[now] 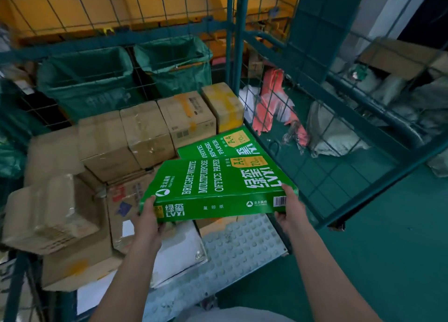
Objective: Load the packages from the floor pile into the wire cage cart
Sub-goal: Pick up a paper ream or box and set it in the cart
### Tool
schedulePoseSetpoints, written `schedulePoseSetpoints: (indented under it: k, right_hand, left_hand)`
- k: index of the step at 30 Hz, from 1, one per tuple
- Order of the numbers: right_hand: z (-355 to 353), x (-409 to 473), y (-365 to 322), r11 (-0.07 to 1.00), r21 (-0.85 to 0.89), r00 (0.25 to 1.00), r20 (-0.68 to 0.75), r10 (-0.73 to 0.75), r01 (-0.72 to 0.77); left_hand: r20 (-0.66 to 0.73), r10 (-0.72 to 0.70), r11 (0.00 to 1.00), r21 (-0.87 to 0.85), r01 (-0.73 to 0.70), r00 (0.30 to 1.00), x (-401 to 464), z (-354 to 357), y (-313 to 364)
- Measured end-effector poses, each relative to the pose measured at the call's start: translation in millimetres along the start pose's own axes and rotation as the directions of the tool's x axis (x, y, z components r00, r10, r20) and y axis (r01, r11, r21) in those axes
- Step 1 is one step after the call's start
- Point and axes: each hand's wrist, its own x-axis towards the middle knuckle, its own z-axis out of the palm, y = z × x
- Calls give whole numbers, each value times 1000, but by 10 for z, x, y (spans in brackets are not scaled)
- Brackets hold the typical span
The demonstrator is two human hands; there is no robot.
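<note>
I'm looking down into the wire cage cart, its teal mesh wall running up the right side with loose bags and red-and-white scraps on the floor beyond it. 2 green sacks hang behind the far mesh. Brown cardboard boxes fill most of the cart's left and back, packed side by side, with a taped box tilted at the near left. The studded metal floor plate shows bare at the near right, and a flat white package lies just beside it. A green ream of paper already lies in the cart against the boxes, partly under the one I'm carrying. That green paper pack sits held above the cart floor, tilted slightly. My left hand grips its near left corner, thumb on top; my right hand clamps the near right corner the same way
</note>
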Motion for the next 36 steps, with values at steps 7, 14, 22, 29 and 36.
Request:
schedulePoseSetpoints:
  k: [7,14,22,29,36]
  right_hand:
    - [642,432,-280,1000,-27,1000,-19,2,-2]
    - [929,793,-464,996,-68,997,-57,50,-54]
    - [1170,1358,-709,974,-169,988,-1,152,-150]
    - [1357,2041,-1034,932,-316,982,11,191,-178]
    - [1579,2592,-1202,909,-384,976,74,203,-160]
  left_hand:
    - [14,-4,1000,-10,4,1000,575,396,264]
    - [-1,-72,997,-13,72,997,929,685,297]
    - [-111,-111,994,-14,110,988,1070,1075,212]
    - [-184,-181,983,-54,174,966,1191,1502,-57]
    - [-179,-212,977,-55,205,961,1410,1858,-128]
